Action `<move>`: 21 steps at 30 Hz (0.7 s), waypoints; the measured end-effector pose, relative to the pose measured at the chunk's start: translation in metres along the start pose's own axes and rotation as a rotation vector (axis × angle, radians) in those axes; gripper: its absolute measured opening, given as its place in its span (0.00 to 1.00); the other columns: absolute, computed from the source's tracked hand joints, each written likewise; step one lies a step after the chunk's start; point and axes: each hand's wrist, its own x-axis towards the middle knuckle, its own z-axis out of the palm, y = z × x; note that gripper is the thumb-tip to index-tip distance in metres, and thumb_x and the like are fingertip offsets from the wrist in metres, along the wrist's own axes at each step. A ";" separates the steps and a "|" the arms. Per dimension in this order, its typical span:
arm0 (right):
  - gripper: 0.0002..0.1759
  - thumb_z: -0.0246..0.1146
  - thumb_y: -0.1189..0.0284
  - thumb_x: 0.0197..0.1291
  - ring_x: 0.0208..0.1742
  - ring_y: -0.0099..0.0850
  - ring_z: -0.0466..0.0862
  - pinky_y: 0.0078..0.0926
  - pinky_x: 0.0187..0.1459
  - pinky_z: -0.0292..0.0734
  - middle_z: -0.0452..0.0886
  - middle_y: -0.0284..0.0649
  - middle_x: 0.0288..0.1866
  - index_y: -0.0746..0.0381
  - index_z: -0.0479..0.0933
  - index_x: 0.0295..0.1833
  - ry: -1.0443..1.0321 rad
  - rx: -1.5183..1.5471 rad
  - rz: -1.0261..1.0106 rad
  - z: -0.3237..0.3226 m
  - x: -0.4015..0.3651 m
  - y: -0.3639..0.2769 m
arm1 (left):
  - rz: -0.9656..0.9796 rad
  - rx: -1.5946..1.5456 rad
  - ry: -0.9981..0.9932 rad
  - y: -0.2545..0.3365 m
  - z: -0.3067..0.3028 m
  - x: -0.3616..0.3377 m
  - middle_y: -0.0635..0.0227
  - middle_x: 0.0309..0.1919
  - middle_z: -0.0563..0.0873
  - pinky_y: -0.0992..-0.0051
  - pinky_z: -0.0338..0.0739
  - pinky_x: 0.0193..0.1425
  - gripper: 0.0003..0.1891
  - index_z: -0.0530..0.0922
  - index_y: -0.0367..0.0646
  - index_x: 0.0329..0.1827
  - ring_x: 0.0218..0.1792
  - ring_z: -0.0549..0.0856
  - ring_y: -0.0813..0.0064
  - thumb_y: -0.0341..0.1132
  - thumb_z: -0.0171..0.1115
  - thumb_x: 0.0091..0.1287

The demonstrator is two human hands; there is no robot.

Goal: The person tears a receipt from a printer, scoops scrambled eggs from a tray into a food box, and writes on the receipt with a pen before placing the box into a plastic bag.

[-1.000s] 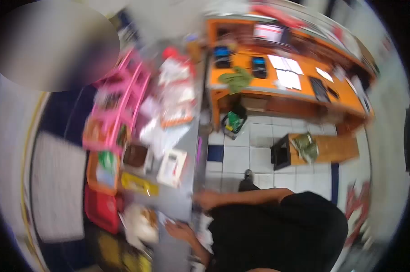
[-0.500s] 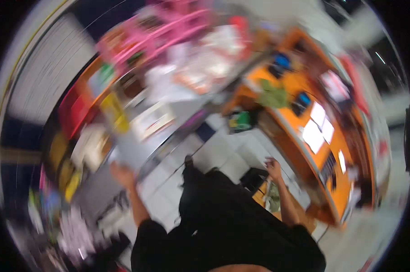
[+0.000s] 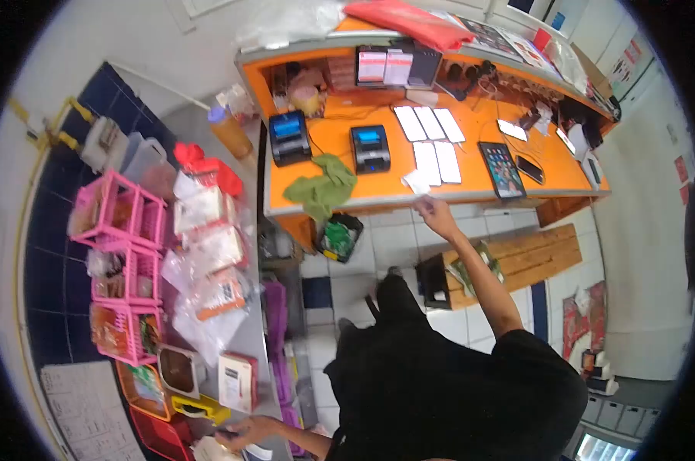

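My right hand (image 3: 437,217) reaches to the front edge of the orange desk (image 3: 340,115). Its fingertips are pinched on a small white paper slip (image 3: 417,182), which overlaps the nearest of the bright white-screened phones (image 3: 437,163). My left hand (image 3: 248,432) is low at the left over the metal counter (image 3: 274,376), its fingers loosely stretched out, with nothing visible in them. Close to it are a white box with a red edge (image 3: 237,382) and a yellow holder (image 3: 200,409).
On the desk are two black printers (image 3: 289,138) with blue panels, a green cloth (image 3: 322,187) and a tablet (image 3: 502,170). Pink baskets (image 3: 136,273) and plastic-wrapped packs (image 3: 213,250) line the left counter. A wooden bench (image 3: 536,261) and a black bin (image 3: 340,237) stand on the floor.
The view has turned toward the orange desk and sharpened. My right hand has gone from beside the bench to the desk edge, where a paper slip now shows at its fingertips.
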 end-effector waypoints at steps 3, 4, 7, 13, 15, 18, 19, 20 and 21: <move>0.12 0.59 0.69 0.71 0.38 0.28 0.87 0.28 0.43 0.80 0.87 0.43 0.35 0.66 0.82 0.50 0.035 0.005 0.069 -0.007 0.021 0.016 | -0.076 -0.374 -0.370 0.148 0.087 -0.004 0.51 0.51 0.83 0.61 0.74 0.63 0.13 0.77 0.31 0.57 0.52 0.82 0.56 0.31 0.57 0.75; 0.12 0.59 0.70 0.71 0.37 0.28 0.86 0.28 0.41 0.80 0.87 0.42 0.34 0.66 0.82 0.50 0.058 0.090 0.036 -0.002 0.027 0.032 | 0.001 -0.632 -0.595 0.210 0.109 -0.016 0.52 0.50 0.83 0.62 0.74 0.62 0.13 0.77 0.31 0.54 0.52 0.82 0.56 0.30 0.56 0.72; 0.12 0.58 0.71 0.70 0.37 0.28 0.86 0.30 0.41 0.80 0.87 0.40 0.35 0.64 0.82 0.50 -0.019 0.106 0.070 -0.008 0.026 0.058 | 0.145 -0.885 -1.124 0.374 0.196 -0.087 0.56 0.41 0.86 0.66 0.77 0.52 0.08 0.82 0.34 0.44 0.45 0.84 0.62 0.32 0.62 0.70; 0.10 0.61 0.71 0.72 0.36 0.23 0.83 0.23 0.41 0.78 0.85 0.37 0.35 0.67 0.81 0.47 0.162 0.511 0.336 -0.037 -0.010 0.092 | 0.420 -1.174 -1.309 0.661 0.302 -0.226 0.55 0.42 0.85 0.69 0.80 0.49 0.20 0.77 0.39 0.57 0.43 0.85 0.57 0.35 0.70 0.66; 0.09 0.60 0.71 0.72 0.36 0.21 0.82 0.21 0.41 0.77 0.85 0.35 0.35 0.67 0.80 0.46 0.231 0.633 0.407 -0.034 -0.026 0.135 | 0.420 -1.264 -1.227 0.713 0.332 -0.243 0.54 0.44 0.85 0.69 0.81 0.51 0.27 0.73 0.39 0.64 0.47 0.86 0.55 0.36 0.72 0.64; 0.09 0.60 0.71 0.72 0.35 0.20 0.80 0.20 0.41 0.76 0.84 0.34 0.34 0.66 0.80 0.45 0.282 0.621 0.475 -0.060 -0.030 0.157 | 0.708 -1.021 -1.410 0.753 0.349 -0.249 0.47 0.52 0.86 0.58 0.80 0.60 0.41 0.67 0.33 0.69 0.55 0.84 0.46 0.42 0.79 0.57; 0.09 0.60 0.71 0.72 0.35 0.20 0.80 0.20 0.40 0.76 0.83 0.33 0.34 0.66 0.80 0.45 0.331 0.605 0.507 -0.070 -0.028 0.160 | 0.700 -1.014 -1.408 0.757 0.348 -0.248 0.47 0.52 0.86 0.58 0.80 0.60 0.41 0.67 0.33 0.69 0.55 0.84 0.46 0.42 0.79 0.57; 0.09 0.60 0.72 0.72 0.35 0.20 0.79 0.21 0.39 0.74 0.82 0.33 0.33 0.67 0.79 0.43 0.319 0.541 0.497 -0.076 -0.029 0.178 | 0.704 -0.896 -1.450 0.759 0.346 -0.247 0.47 0.51 0.86 0.57 0.80 0.59 0.41 0.67 0.33 0.68 0.53 0.85 0.45 0.44 0.79 0.57; 0.09 0.60 0.72 0.72 0.35 0.20 0.79 0.21 0.39 0.74 0.82 0.33 0.33 0.67 0.79 0.43 0.314 0.540 0.493 -0.082 -0.025 0.189 | 0.708 -0.781 -1.488 0.761 0.343 -0.243 0.47 0.50 0.87 0.55 0.80 0.58 0.42 0.67 0.34 0.68 0.51 0.86 0.44 0.45 0.79 0.56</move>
